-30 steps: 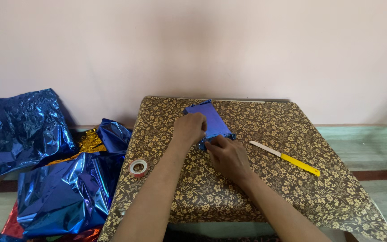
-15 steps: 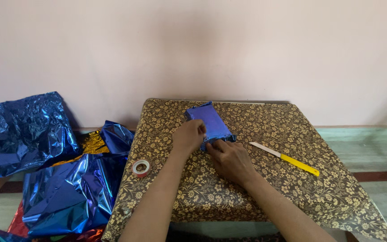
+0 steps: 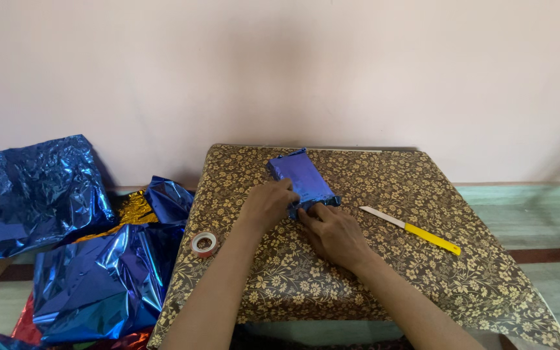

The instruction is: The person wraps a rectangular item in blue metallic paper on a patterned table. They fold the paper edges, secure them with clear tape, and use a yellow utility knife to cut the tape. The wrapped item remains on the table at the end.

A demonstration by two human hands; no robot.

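Observation:
A small box wrapped in shiny blue foil lies on a low table covered with a brown floral cloth. My left hand presses against the near left side of the parcel, fingers bent on the foil. My right hand pinches the loose foil flap at the parcel's near end. Both hands touch each other at that end, which hides the fold.
A knife with a yellow handle lies on the cloth to the right of my hands. A roll of tape sits near the table's left edge. Crumpled blue foil sheets and some gold foil are piled on the floor at left.
My left hand has slid down from the parcel's top to its near left side. The right hand has stayed at the near flap.

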